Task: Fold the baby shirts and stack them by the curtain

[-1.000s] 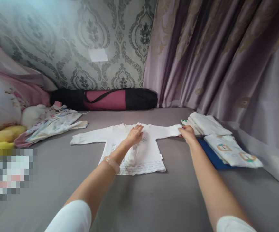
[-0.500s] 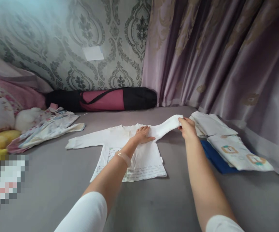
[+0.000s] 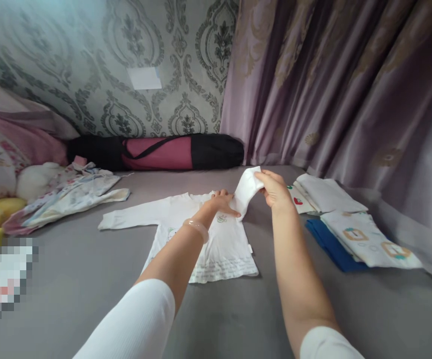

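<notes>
A small white long-sleeved shirt [image 3: 223, 244] lies spread on the grey bed sheet, with a line drawing on its chest and printed lettering along the hem. My left hand [image 3: 221, 202] rests on the shirt near the right-side shoulder, fingers spread and pressing the cloth. Between thumb and fingers, my right hand [image 3: 271, 185] pinches the cuff of the right-side sleeve, which is lifted off the bed and bent upward. The other sleeve stretches out flat to the left. My left forearm hides part of the shirt's front.
Folded clothes [image 3: 331, 194] sit at the right, beside a printed white garment [image 3: 372, 239] on blue cloth [image 3: 331, 247]. A black and maroon bag [image 3: 159, 152] lies along the wall. Rumpled clothing [image 3: 84, 194] and yellow plush [image 3: 1, 214] are at the left. A curtain [image 3: 313, 89] hangs behind.
My right hand has brought the sleeve cuff leftward and slightly up, so the sleeve now bends toward the shirt's body. My left hand stays pressed near the shoulder.
</notes>
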A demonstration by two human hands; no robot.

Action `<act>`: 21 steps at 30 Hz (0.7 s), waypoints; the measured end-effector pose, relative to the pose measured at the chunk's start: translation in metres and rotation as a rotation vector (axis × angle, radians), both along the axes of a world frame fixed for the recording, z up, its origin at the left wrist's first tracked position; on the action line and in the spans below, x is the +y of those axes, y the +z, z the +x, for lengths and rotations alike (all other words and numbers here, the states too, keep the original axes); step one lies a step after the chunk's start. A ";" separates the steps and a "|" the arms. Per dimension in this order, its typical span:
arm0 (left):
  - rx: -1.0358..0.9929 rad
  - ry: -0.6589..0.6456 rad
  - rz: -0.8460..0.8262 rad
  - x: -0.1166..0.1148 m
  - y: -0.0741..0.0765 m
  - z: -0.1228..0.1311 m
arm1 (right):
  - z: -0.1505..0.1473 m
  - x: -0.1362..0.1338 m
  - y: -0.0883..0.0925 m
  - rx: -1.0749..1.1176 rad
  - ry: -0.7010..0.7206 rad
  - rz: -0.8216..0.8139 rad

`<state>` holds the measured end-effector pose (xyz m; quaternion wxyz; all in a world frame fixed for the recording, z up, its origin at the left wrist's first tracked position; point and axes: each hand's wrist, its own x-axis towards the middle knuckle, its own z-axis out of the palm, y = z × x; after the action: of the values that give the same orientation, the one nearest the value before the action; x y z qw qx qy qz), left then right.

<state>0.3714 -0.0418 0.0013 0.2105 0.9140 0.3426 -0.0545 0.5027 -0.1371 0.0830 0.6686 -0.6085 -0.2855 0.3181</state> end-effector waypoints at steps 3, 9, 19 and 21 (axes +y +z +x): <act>-0.008 -0.007 0.009 -0.003 0.000 -0.001 | -0.013 0.010 0.003 -0.039 0.040 -0.047; -0.222 -0.023 -0.090 -0.009 0.000 -0.015 | -0.033 0.026 -0.013 -0.116 -0.014 -0.068; -1.082 0.610 -0.753 -0.014 -0.011 -0.125 | -0.057 0.037 -0.035 -0.274 -0.013 -0.077; -1.171 0.714 -0.835 -0.012 -0.017 -0.134 | -0.068 0.041 -0.039 -0.363 0.024 -0.090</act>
<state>0.2370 -0.0539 -0.0160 0.6851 0.4754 0.3996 0.3807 0.4352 -0.0959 0.0435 0.5744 -0.6817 -0.3941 0.2237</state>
